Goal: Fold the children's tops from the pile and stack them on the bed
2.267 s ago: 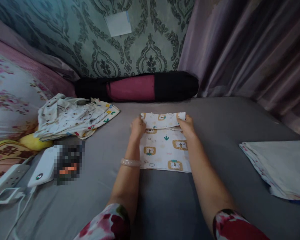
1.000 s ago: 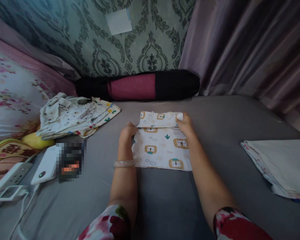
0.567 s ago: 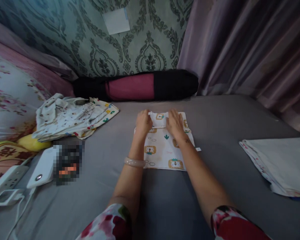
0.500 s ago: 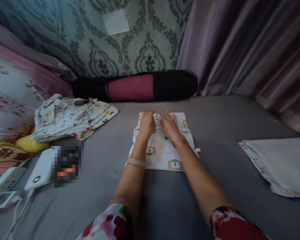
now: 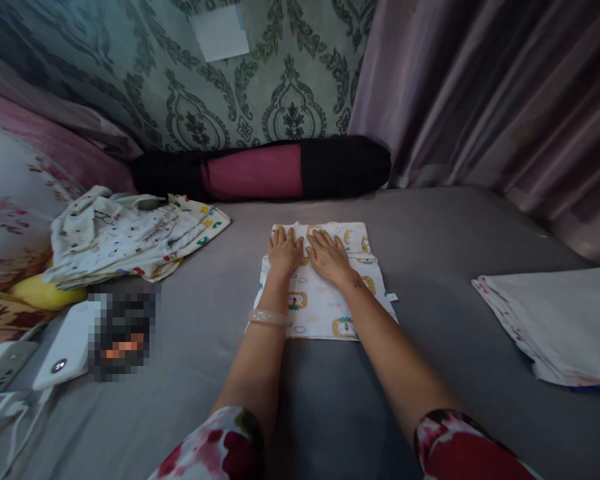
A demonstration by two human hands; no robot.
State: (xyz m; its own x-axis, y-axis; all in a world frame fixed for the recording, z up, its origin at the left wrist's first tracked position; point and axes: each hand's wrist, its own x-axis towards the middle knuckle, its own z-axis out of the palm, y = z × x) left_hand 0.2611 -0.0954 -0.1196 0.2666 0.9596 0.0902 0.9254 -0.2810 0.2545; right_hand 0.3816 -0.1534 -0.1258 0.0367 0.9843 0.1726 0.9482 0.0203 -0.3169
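Observation:
A small white garment (image 5: pixel 325 310) printed with yellow lions lies on the grey sheet in front of me. Its far end is folded over toward me, and a little white tag (image 5: pixel 391 297) sticks out on the right. My left hand (image 5: pixel 284 253) lies flat on the folded strip, fingers spread and pointing away. Beside it, my right hand (image 5: pixel 329 255) also rests flat on the fold with its fingers apart. Neither hand grips the cloth. What kind of garment it is, I cannot tell.
Left stands a pile of printed clothes (image 5: pixel 130 233), with a white power bank (image 5: pixel 70 347), a power strip (image 5: pixel 5 367) and a blurred-out dark object (image 5: pixel 125 340) nearer. Folded pale cloth (image 5: pixel 560 320) lies right. A black and red long bag (image 5: pixel 260 172) lines the wall.
Both hands have flattened, with the fingers now spread on the folded strip; the left fingers were curled before. The view has shifted slightly to the right.

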